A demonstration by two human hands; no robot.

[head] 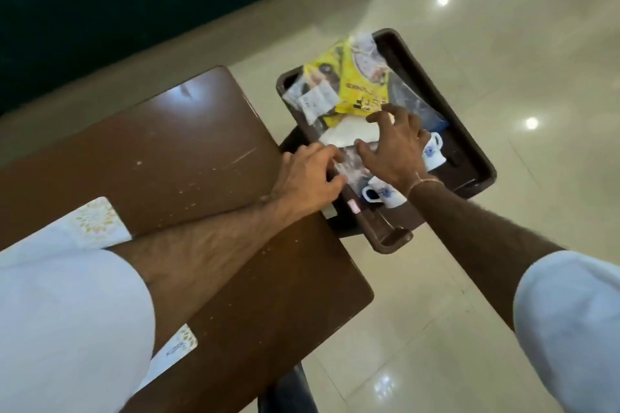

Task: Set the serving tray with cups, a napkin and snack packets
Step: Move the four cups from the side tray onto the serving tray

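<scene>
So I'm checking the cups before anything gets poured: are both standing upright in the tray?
No, both cups lie tipped on their sides in the brown tray.

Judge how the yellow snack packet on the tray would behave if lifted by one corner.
The yellow snack packet looks like thin crinkled film, so it would probably flop and bend. It seems light for its size. Its glossy surface may slip, and it leans on other packets at the tray's far end, so it could slide.
</scene>
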